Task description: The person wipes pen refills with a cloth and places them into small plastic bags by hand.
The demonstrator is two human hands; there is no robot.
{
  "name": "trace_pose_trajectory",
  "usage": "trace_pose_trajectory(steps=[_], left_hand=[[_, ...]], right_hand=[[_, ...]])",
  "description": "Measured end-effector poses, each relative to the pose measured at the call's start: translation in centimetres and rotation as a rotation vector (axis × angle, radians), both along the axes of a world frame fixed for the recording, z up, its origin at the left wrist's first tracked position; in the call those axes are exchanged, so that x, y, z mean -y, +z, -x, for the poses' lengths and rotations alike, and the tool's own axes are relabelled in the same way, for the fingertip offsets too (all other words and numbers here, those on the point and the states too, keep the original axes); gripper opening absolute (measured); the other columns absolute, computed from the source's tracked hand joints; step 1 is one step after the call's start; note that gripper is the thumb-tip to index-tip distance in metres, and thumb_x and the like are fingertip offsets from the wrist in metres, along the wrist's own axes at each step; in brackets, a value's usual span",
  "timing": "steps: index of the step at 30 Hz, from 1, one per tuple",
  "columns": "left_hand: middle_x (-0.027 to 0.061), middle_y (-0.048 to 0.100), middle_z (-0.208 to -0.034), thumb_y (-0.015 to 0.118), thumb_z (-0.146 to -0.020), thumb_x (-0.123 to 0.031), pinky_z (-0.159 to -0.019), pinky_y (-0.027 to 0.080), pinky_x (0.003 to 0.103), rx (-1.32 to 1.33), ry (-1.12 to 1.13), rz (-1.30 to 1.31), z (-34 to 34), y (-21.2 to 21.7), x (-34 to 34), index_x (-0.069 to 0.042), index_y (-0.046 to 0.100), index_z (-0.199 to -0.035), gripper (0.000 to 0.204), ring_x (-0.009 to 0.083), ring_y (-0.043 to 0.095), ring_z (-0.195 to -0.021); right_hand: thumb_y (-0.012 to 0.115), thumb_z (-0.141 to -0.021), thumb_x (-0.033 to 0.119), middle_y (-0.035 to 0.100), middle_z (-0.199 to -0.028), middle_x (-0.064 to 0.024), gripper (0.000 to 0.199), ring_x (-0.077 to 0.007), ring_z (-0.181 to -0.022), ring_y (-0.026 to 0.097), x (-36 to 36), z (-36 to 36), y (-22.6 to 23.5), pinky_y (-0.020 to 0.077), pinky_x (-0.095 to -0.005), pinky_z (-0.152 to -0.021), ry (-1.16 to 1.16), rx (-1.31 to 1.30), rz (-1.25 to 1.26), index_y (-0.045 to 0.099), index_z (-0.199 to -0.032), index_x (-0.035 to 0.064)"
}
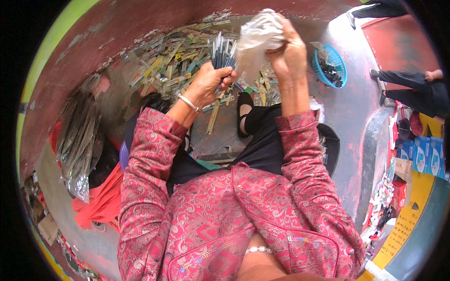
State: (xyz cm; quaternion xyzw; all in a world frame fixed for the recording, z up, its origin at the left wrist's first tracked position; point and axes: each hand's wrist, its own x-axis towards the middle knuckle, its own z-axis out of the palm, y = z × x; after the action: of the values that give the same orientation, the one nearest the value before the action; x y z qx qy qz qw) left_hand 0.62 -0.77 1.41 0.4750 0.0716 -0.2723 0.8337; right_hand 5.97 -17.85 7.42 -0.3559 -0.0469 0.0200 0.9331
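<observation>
My left hand, a silver bangle at its wrist, is closed round a bundle of thin dark strips with pale tips; their exact kind is unclear. Raised higher and to the right, my right hand grips a crumpled whitish, see-through plastic bag. The bag hangs down beside the bundle, its lower edge close to my left fingers. I cannot make out whether anything is inside the bag.
Flat yellowish and silvery strips lie heaped on the floor beyond my feet. A blue plastic basket with black pieces stands at right. Long clear plastic packs and red cloth lie at left. Other people's legs show far right.
</observation>
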Motion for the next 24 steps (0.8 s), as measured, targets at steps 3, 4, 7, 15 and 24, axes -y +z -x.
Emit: trace_pose_trajectory(steps=[3, 4, 7, 15, 24], left_hand=[[0.0044, 0.057, -0.069, 0.053, -0.080, -0.004, -0.039, 0.034, 0.015, 0.006, 0.019, 0.062, 0.1, 0.4, 0.7, -0.001, 0.054, -0.087, 0.007, 0.0036, 0.046, -0.049], [0.0046, 0.057, -0.070, 0.053, -0.080, -0.004, -0.039, 0.034, 0.015, 0.017, 0.011, 0.120, 0.0, 0.4, 0.8, -0.001, 0.053, -0.089, 0.010, 0.0037, 0.046, -0.049], [0.0052, 0.058, -0.072, 0.054, -0.079, -0.003, -0.042, 0.034, 0.015, 0.087, 0.055, 0.145, 0.1, 0.7, 0.8, -0.002, 0.053, -0.096, 0.017, 0.0043, 0.047, -0.051], [0.0044, 0.057, -0.074, 0.050, -0.080, -0.001, -0.043, 0.034, 0.016, 0.159, 0.051, 0.137, 0.2, 0.7, 0.4, -0.001, 0.052, -0.093, 0.013, 0.0047, 0.045, -0.052], [-0.0002, 0.049, -0.062, 0.053, -0.084, -0.011, -0.043, 0.029, 0.018, 0.054, -0.082, 0.212, 0.8, -0.4, 0.8, 0.002, 0.053, -0.083, 0.013, 0.0046, 0.039, -0.048]], right_hand=[[0.056, -0.080, 0.007, 0.059, -0.099, -0.0081, 0.025, -0.0143, -0.088, 0.057, -1.5, 0.8, -1.0, 0.0457, -0.0263, -0.079, 0.041, 0.074, 0.363, 0.054, -0.104, 0.0000], [0.059, -0.077, 0.008, 0.057, -0.099, -0.0074, 0.025, -0.0148, -0.088, 0.055, -1.1, 0.7, -1.6, 0.0453, -0.0275, -0.079, 0.078, 0.149, 0.633, 0.056, -0.101, 0.0010], [0.066, -0.070, 0.016, 0.052, -0.103, -0.0105, 0.028, -0.0218, -0.092, 0.053, -1.1, 1.1, -2.6, 0.0432, -0.0314, -0.082, -0.023, 0.350, 1.067, 0.061, -0.095, 0.0049], [0.065, -0.068, 0.029, 0.057, -0.088, -0.0075, 0.032, -0.0280, -0.088, 0.054, -2.5, 2.9, -1.1, 0.0415, -0.0384, -0.075, -0.320, 0.669, 1.647, 0.060, -0.095, 0.0123], [0.060, -0.068, 0.017, 0.062, -0.078, -0.0110, 0.018, -0.0291, -0.072, 0.058, 2.0, -2.1, -1.8, 0.0453, -0.0378, -0.065, -0.953, 0.304, 1.790, 0.064, -0.082, 0.0074]])
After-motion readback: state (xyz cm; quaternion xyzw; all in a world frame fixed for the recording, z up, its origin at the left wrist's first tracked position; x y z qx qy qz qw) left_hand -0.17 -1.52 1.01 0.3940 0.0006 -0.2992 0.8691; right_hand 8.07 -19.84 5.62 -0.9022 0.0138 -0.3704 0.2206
